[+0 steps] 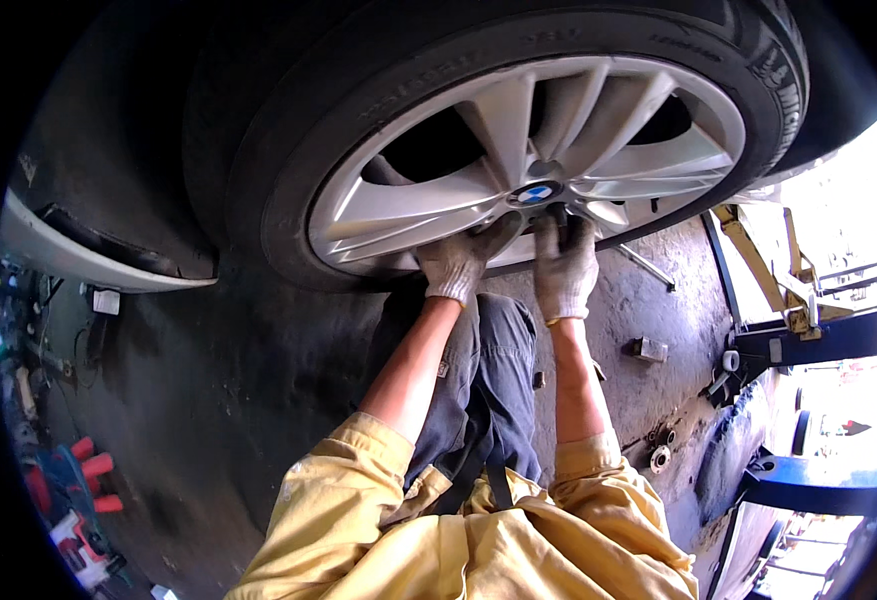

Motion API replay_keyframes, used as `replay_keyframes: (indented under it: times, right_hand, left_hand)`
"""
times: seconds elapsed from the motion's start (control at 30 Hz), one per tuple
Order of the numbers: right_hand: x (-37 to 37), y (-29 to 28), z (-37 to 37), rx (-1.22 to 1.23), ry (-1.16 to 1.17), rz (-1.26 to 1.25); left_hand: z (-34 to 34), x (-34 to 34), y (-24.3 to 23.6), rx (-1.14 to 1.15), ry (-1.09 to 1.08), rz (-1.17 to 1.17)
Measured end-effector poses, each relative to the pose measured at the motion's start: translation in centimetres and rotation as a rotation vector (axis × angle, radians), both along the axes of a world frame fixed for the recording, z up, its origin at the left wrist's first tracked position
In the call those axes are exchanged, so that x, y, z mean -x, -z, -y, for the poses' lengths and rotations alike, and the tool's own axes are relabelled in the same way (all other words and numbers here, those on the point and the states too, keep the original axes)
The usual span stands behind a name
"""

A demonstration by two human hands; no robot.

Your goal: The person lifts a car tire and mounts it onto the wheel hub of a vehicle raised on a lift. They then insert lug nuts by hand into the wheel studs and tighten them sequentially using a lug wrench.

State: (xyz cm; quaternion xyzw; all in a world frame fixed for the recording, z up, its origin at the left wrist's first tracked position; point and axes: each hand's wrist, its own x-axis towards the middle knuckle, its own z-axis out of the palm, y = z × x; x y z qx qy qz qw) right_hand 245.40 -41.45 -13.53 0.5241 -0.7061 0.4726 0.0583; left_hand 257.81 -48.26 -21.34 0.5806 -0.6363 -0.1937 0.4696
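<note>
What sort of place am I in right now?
Probably a vehicle repair workshop. A car wheel is right in front of you, blue metalwork, perhaps part of a lift, shows at the right, and what look like red-handled tools sit at the lower left.

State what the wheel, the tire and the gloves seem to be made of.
Wheel: metal, likely alloy, with a smooth silvery finish that catches soft highlights.
Tire: black rubber, mostly dull, with raised lettering.
Gloves: pale knitted fabric, ribbed at the wrist; the darker fingers may be coated or just grimy.
</note>
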Motion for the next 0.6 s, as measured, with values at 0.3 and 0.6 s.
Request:
replay_keyframes:
  times: [0.3,0.6]
  right_hand:
    - [1.4,1.0,0.7,-0.155,-0.321,1.350]
    - [-0.1,0.4,-0.4,-0.032,0.065,-0.151]
  left_hand:
    - [0.1,-0.2,0.1,-0.005,-0.021,0.166]
    - [-0.4,-0.7,-1.2,-0.133,0.059,0.045]
